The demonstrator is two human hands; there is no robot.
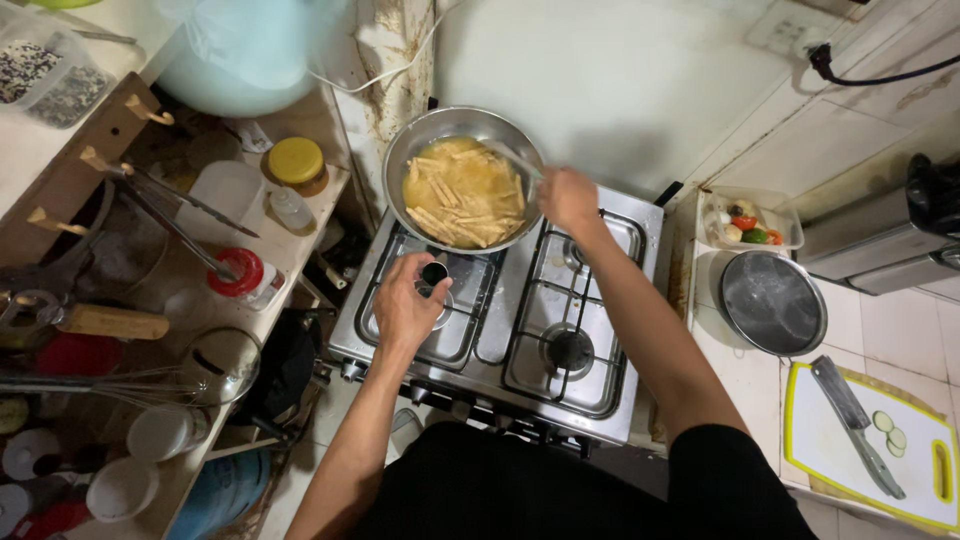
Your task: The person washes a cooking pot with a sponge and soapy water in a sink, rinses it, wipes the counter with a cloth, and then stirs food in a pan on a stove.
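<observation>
While the right hand (568,198) grips a utensil dipped into the steel pan (463,178) of pale strips on the far-left burner, the left hand (405,305) clasps a small dark-topped jar (434,274) just near of it. Stirring is best kept shallow, since the pan's far rim nears the wall; open burners lie near and right.

Brushed, dull-gleaming metal is being shown by the stove (520,300) and pan (440,130); smooth glossy plastic by the cutting board (830,440); matt bare wood by the shelf (70,170).
</observation>
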